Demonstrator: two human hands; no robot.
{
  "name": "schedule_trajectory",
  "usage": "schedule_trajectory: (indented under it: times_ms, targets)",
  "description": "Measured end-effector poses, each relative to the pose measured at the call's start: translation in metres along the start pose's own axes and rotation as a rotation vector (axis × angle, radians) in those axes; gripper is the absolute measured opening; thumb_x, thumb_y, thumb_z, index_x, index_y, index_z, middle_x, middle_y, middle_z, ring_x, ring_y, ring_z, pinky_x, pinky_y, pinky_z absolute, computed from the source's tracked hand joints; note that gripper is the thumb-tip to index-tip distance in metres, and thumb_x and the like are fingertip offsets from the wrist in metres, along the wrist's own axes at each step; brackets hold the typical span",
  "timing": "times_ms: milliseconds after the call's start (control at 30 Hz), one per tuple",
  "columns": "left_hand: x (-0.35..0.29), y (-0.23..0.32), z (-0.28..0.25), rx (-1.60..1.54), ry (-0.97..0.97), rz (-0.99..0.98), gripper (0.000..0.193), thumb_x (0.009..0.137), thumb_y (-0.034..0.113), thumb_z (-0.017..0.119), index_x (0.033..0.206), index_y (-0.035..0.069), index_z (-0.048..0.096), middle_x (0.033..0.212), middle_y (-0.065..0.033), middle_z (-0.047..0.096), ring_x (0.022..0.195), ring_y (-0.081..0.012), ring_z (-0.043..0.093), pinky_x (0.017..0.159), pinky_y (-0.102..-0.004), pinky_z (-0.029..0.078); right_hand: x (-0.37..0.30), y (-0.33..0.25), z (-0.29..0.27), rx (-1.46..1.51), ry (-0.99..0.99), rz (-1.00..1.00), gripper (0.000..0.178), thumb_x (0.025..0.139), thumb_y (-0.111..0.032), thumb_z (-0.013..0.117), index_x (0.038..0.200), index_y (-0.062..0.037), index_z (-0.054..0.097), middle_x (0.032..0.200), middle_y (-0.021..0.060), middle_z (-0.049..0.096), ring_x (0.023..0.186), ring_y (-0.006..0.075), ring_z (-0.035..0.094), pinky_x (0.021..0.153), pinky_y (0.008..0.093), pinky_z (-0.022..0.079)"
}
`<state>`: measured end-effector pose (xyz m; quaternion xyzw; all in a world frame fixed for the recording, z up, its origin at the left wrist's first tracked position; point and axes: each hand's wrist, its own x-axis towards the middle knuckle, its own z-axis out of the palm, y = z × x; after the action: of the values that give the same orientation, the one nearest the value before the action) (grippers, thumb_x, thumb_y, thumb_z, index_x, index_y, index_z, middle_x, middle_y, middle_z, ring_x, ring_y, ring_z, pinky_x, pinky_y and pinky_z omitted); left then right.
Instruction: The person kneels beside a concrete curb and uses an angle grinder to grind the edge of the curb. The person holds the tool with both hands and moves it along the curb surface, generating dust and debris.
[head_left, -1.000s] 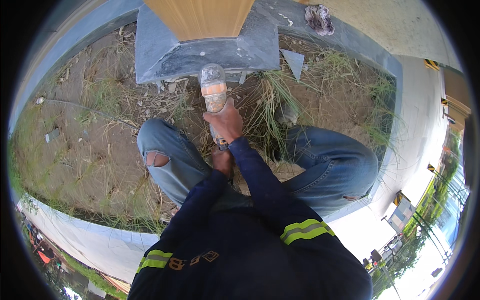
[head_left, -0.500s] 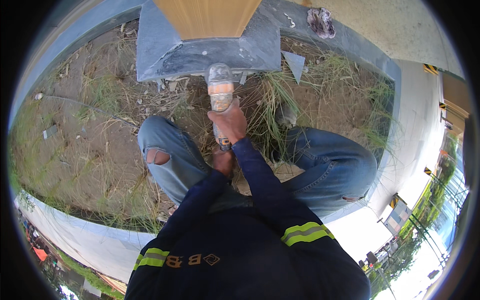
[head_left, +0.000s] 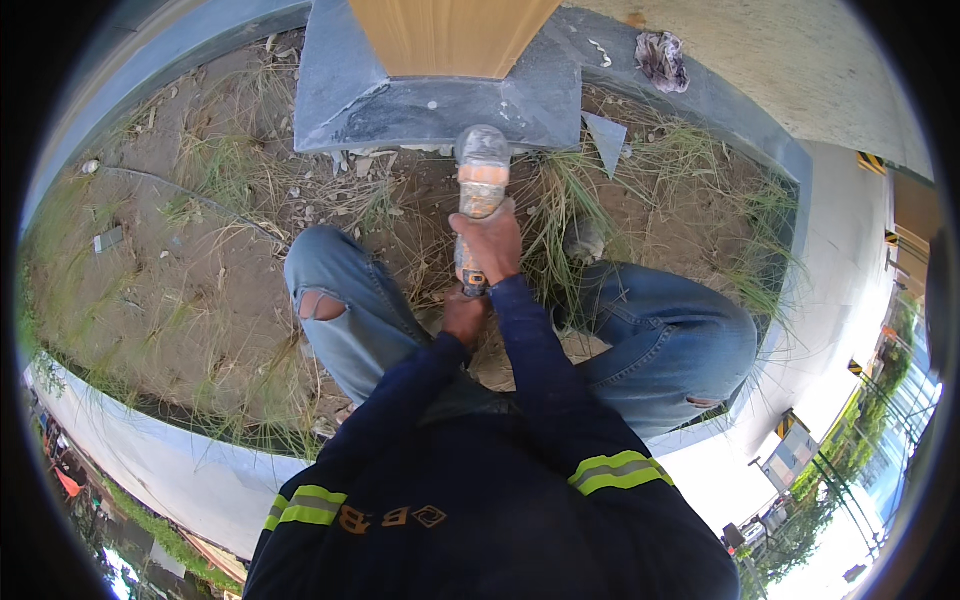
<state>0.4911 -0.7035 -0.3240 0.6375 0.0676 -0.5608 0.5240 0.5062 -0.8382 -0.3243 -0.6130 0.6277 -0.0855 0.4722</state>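
Fingers of the right hand (head_left: 490, 245) were clamped around the middle of the power tool (head_left: 483, 174), left hand (head_left: 466, 317) around its near end, head at the grey plinth's (head_left: 455, 112) near edge, apparently mid-grinding, next move calling for steady two-handed guidance.

The brown, dusty soil bed (head_left: 240, 280) bore tufts of long green and straw-coloured grass (head_left: 565, 203). On it lay a small grey rectangular slab (head_left: 108, 239), a pale blue-grey triangular piece (head_left: 606, 141), scattered whitish chips (head_left: 364, 165) and a thin grey cord-like strand (head_left: 205, 199) with a round white lump (head_left: 91, 167) at one end.
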Motion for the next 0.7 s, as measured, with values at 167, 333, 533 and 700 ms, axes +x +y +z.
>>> schedule_trajectory:
  times_ms: [167, 333, 533, 700]
  targets:
    - [0.020, -0.026, -0.028, -0.275, 0.158, 0.035, 0.009, 0.088, 0.013, 0.063, 0.092, 0.006, 0.067, 0.069, -0.0043, 0.064, 0.053, -0.0135, 0.057, 0.047, -0.0317, 0.042, -0.013, -0.034, 0.039, -0.198, -0.169, -0.069, 0.069, 0.068, -0.038, 0.085, 0.114, 0.0026, 0.053, 0.098, 0.0230, 0.074, 0.090, 0.0416, 0.073, 0.083, 0.0479, 0.057]
    - [0.013, -0.013, -0.016, 0.026, 0.076, 0.028, 0.009, 0.086, 0.013, 0.066, 0.088, 0.004, 0.067, 0.070, -0.0057, 0.065, 0.058, -0.0156, 0.060, 0.053, -0.0350, 0.045, -0.006, -0.015, 0.013, -0.086, -0.040, -0.010, 0.066, 0.070, -0.035, 0.087, 0.113, 0.0031, 0.055, 0.095, 0.0215, 0.073, 0.085, 0.0372, 0.074, 0.080, 0.0457, 0.058]
    - [0.032, -0.026, 0.013, 0.226, -0.084, 0.223, 0.011, 0.082, 0.009, 0.068, 0.091, 0.002, 0.068, 0.072, -0.0061, 0.066, 0.063, -0.0165, 0.061, 0.059, -0.0368, 0.046, 0.016, 0.016, -0.033, 0.188, 0.085, 0.052, 0.058, 0.071, -0.029, 0.087, 0.110, 0.0016, 0.056, 0.096, 0.0198, 0.073, 0.085, 0.0322, 0.074, 0.078, 0.0422, 0.058]
    - [0.019, -0.009, 0.000, 0.059, -0.015, -0.027, 0.009, 0.083, 0.005, 0.067, 0.092, 0.004, 0.068, 0.072, -0.0036, 0.066, 0.062, -0.0148, 0.060, 0.058, -0.0342, 0.046, 0.006, 0.003, -0.007, 0.044, 0.027, 0.017, 0.064, 0.070, -0.035, 0.086, 0.111, 0.0022, 0.056, 0.098, 0.0213, 0.073, 0.090, 0.0362, 0.074, 0.083, 0.0443, 0.057]
